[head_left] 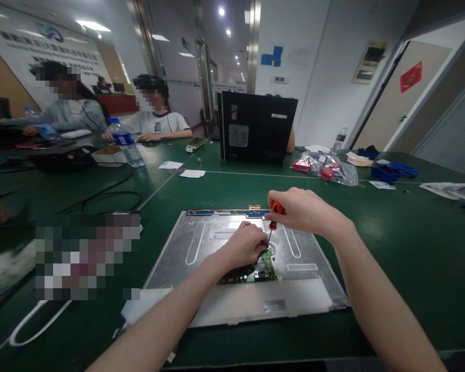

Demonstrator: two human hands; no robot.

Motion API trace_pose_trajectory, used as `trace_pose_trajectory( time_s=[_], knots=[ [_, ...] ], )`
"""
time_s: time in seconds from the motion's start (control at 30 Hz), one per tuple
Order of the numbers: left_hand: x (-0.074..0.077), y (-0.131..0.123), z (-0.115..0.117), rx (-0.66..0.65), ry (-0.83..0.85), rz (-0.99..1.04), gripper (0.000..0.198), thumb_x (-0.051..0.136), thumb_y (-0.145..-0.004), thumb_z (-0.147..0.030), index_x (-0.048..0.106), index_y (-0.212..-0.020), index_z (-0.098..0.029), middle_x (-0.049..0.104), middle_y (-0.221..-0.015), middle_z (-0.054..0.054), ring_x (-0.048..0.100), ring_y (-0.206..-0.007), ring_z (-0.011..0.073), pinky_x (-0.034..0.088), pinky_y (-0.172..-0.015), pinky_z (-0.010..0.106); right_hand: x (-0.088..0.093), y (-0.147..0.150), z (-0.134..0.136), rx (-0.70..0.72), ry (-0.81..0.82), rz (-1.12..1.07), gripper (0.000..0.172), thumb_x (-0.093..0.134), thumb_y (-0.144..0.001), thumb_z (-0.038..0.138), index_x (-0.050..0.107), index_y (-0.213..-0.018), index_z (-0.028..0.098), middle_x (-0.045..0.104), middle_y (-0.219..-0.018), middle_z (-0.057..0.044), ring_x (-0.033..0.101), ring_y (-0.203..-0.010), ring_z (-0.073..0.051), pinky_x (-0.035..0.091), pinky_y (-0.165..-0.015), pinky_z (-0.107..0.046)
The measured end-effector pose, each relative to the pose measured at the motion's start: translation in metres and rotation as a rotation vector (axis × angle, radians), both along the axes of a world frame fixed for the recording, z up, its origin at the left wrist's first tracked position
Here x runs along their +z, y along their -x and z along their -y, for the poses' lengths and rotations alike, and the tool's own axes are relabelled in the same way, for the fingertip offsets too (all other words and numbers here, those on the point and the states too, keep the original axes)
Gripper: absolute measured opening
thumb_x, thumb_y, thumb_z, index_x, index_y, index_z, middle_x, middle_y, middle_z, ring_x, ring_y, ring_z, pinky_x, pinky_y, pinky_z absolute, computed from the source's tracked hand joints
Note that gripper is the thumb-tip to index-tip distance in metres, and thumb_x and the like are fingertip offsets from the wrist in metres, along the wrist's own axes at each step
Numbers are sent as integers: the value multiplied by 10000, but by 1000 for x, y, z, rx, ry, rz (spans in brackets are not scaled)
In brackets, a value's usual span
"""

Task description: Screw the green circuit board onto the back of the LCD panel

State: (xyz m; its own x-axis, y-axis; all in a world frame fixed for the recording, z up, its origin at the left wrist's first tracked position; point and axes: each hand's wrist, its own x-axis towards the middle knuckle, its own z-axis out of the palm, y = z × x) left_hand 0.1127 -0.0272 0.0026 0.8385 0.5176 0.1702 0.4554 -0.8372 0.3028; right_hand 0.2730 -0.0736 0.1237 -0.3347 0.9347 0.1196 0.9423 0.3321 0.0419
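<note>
A flat metal display panel (pixel 313 283) lies back side up on the green table in front of me. Near its middle sits a green circuit board (pixel 264 264), partly covered by my left hand and forearm. My right hand (pixel 294 207) grips an orange and black screwdriver (pixel 273 223) from above, its shaft pointing down at the board's upper edge. Beside the tip, my left hand (pixel 245 244) has its fingers bent together; what they pinch, if anything, is hidden. Along the panel's far edge runs a narrow blue circuit strip (pixel 217 212).
Beyond the panel stands a black computer case (pixel 258 129). A water bottle (pixel 127 144) and black cables (pixel 112 195) are at the left. To the right lie a plastic bag with red items (pixel 327 168) and blue gloves (pixel 393 170). Two people sit across at the left.
</note>
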Motion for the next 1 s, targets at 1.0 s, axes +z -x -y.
trace_pose_trajectory(
  time_s=[1.0],
  knots=[
    [1,-1,2,0,-8,10,118,552,-793,-91,623,-766,-181,676,-799,-2,591,-795,163,339,-862,327,1,0,1,-4,-18,43,188,534,-841,402,572,-890,224,604,-705,-18,519,-600,-150,212,-479,-254]
  ],
)
